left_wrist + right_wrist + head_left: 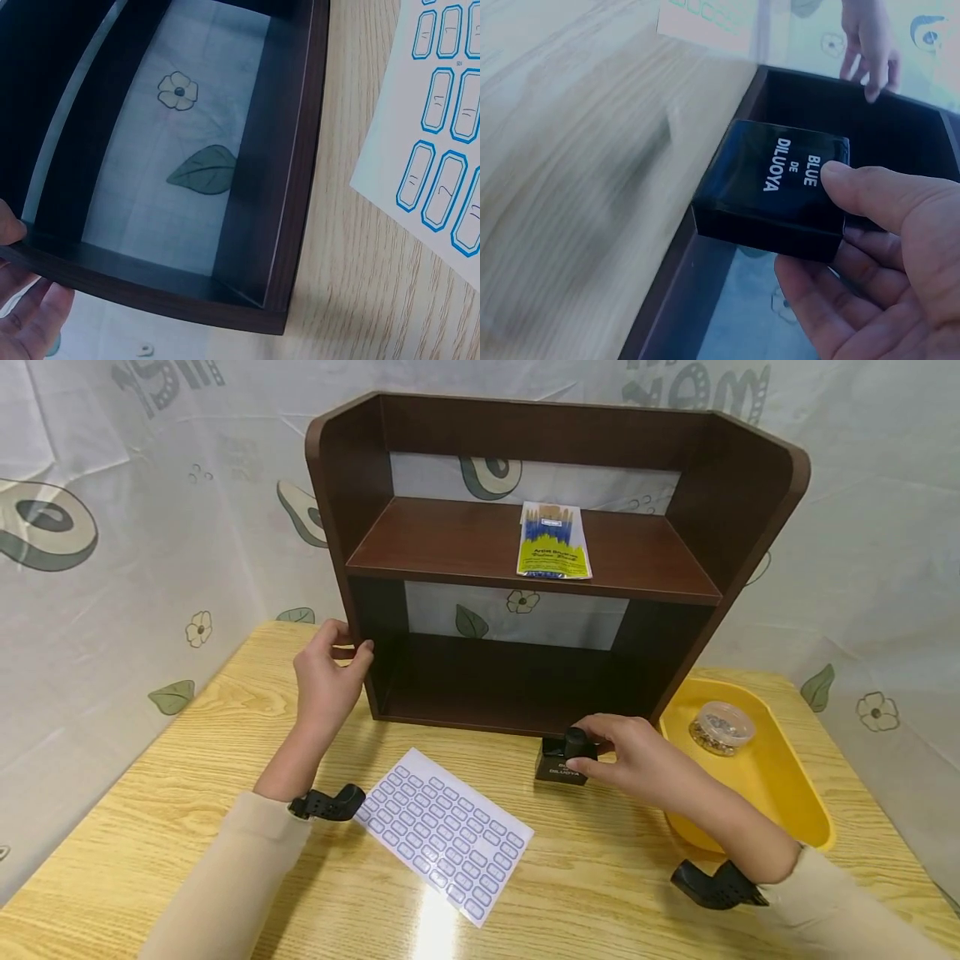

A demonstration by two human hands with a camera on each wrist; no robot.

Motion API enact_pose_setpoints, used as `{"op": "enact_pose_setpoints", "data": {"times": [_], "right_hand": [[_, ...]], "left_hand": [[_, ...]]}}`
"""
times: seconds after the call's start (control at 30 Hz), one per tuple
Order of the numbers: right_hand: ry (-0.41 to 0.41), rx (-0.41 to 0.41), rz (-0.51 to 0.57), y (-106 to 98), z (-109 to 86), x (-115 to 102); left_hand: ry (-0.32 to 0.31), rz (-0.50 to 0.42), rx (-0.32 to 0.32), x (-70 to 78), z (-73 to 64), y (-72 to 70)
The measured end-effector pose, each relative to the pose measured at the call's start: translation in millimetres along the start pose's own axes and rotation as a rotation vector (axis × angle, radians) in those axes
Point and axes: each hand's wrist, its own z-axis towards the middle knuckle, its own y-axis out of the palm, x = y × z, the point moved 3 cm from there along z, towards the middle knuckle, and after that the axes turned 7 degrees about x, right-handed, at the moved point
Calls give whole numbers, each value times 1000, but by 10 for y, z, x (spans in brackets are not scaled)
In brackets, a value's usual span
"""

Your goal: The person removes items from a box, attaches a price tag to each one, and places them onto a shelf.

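My right hand (pixel 630 756) pinches a black perfume bottle (pixel 776 180) between thumb and fingers, at its capped end. White lettering on its face reads "BLUE DE DILUOYA". In the head view the bottle (pixel 560 764) is upright, close to the front bottom edge of a dark brown two-tier shelf (pixel 465 585). My left hand (pixel 327 670) grips the shelf's left side panel (pixel 172 292), thumb inside and fingers outside. A pack of artist brushes (pixel 553 539) leans on the upper tier. The lower tier shows nothing on it.
A white sheet of blue-bordered labels (pixel 446 835) lies on the wooden table (pixel 600 893), in front of the shelf. To the right, a yellow tray (pixel 780 793) bears a round clear tub (pixel 722 728) of small pieces. A patterned curtain (pixel 187 460) hangs behind.
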Motion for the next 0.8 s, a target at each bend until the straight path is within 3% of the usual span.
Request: {"op": "enact_pose_setpoints", "data": {"times": [0.2, 0.47, 0.8], "right_hand": [[-12, -13, 67, 176, 97, -31], [19, -37, 41, 372, 162, -56], [13, -30, 28, 473, 164, -36]], "left_hand": [[-8, 8, 0, 1, -3, 8], [-20, 4, 1, 4, -12, 8], [2, -3, 20, -9, -8, 21]]}}
